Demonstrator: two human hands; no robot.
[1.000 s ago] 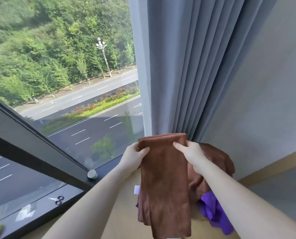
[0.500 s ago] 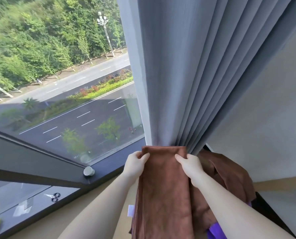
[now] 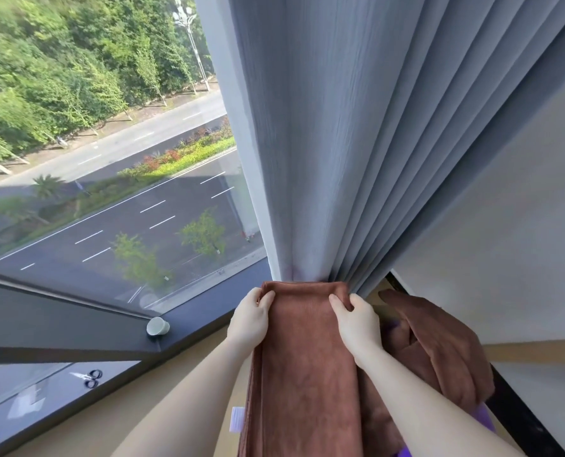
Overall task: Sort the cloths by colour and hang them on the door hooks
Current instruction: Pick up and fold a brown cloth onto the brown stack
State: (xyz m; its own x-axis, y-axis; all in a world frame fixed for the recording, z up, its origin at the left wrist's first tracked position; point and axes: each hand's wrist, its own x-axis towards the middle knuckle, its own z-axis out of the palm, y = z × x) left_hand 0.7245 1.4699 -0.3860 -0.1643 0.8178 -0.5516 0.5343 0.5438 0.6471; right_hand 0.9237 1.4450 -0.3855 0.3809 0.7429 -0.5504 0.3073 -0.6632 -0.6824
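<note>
Holding a folded brown microfibre cloth [image 3: 304, 364] by its top fold — left hand [image 3: 249, 319] and right hand [image 3: 356, 321] each pinching a corner, I judge, to keep it flat for hanging.

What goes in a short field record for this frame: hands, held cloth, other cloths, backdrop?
left hand: pinches top-left corner of the folded brown cloth
right hand: pinches its top-right corner
held cloth: hangs down from both hands
other cloths: second brown cloth and purple cloth, to the right
backdrop: grey curtain, directly behind the held cloth
</note>
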